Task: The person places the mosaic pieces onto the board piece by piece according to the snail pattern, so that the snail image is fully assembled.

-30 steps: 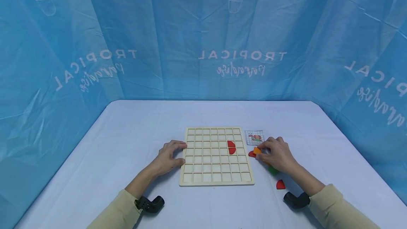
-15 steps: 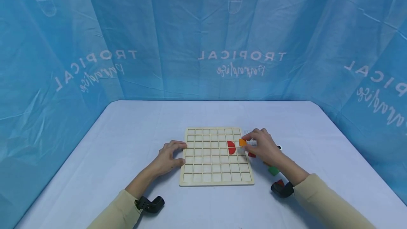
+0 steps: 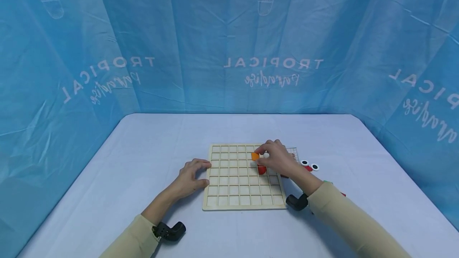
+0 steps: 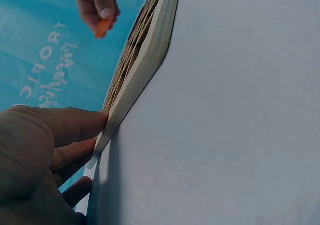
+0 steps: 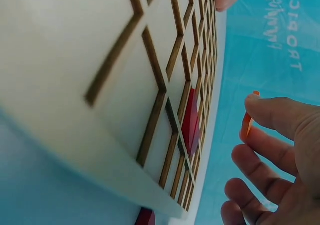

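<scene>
"Sleeves come first, at the bottom of the frame; what lies past them?"

"The left hand, left of centre, thumb and forefinger spread wide, fingertips at the side of the board on the worktop."

"And the right hand?"

"Right of centre, over the board's upper part: narrow, thumb and forefinger pinching the orange piece. Its other fingers curl loosely, by the right wrist view."

"Is that piece resting on the board?"

"It looks lifted clear; both wrist views set it against the blue curtain. In the head view it shows just above and left of the red piece, which the hand partly covers."

"How would it handle?"

"Light and stiff, I'd guess, perhaps slick, hardly fragile. I'd take it by opposite edges, leaving the underside free."

"Which way does it point?"

"Its flat face shows in the head view, roughly square, so I can't pick a long axis. The right wrist view has it nearly edge-on, a thin strip running steeply, top leaning right."

"Farther off?"

"The card, half hidden by the right hand, then the curtain filling the top."
</scene>
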Demonstrator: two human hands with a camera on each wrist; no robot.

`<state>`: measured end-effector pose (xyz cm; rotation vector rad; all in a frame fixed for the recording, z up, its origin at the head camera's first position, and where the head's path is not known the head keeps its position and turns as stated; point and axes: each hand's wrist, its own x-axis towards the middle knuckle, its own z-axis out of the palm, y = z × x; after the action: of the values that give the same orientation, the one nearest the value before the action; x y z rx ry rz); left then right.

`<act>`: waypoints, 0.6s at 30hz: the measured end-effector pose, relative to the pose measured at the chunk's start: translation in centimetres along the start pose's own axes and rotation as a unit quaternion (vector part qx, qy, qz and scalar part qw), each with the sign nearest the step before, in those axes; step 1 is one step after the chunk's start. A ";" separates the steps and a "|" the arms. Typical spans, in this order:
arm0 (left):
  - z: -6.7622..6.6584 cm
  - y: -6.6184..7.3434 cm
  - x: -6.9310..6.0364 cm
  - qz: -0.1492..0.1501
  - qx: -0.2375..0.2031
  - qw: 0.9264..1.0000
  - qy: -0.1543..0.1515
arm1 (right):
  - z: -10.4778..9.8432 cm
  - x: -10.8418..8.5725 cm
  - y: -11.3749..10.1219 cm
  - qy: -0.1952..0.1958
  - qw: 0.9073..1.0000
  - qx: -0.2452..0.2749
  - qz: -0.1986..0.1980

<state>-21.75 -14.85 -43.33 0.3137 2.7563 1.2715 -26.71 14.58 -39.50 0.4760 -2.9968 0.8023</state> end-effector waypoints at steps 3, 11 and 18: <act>0.0 0.0 0.0 0.003 -0.003 1.000 -0.001 | 0.3 0.6 -0.1 -0.010 1.000 -0.009 -0.001; -0.1 0.2 -0.1 0.001 -0.004 1.000 -0.001 | 1.2 1.3 -0.4 -0.032 0.999 -0.020 0.006; -0.1 0.2 -0.1 0.001 -0.001 1.000 0.002 | 1.7 1.3 -0.1 -0.033 0.999 -0.031 -0.002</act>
<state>-21.64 -14.84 -43.16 0.3144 2.7585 1.2777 -27.78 13.25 -40.81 0.5171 -3.0698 0.7035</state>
